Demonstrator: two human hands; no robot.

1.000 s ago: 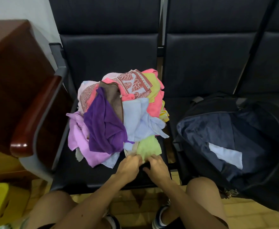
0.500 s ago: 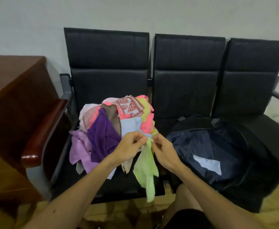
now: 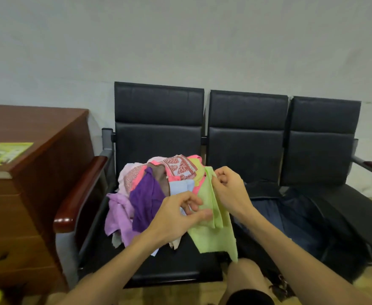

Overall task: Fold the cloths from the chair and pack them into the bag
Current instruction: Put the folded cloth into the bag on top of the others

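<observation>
My right hand [image 3: 229, 190] pinches the top edge of the green cloth [image 3: 213, 234]. My left hand [image 3: 176, 219] pinches the same cloth lower down, with thumb and fingers closed on it. The cloth hangs down in front of the pile of cloths [image 3: 156, 190]. The pile sits on the chair [image 3: 158, 128]. The dark bag [image 3: 302, 219] lies to the right of the pile, on the next seat. A brown desk [image 3: 33, 150] stands to the left of the pile.
</observation>
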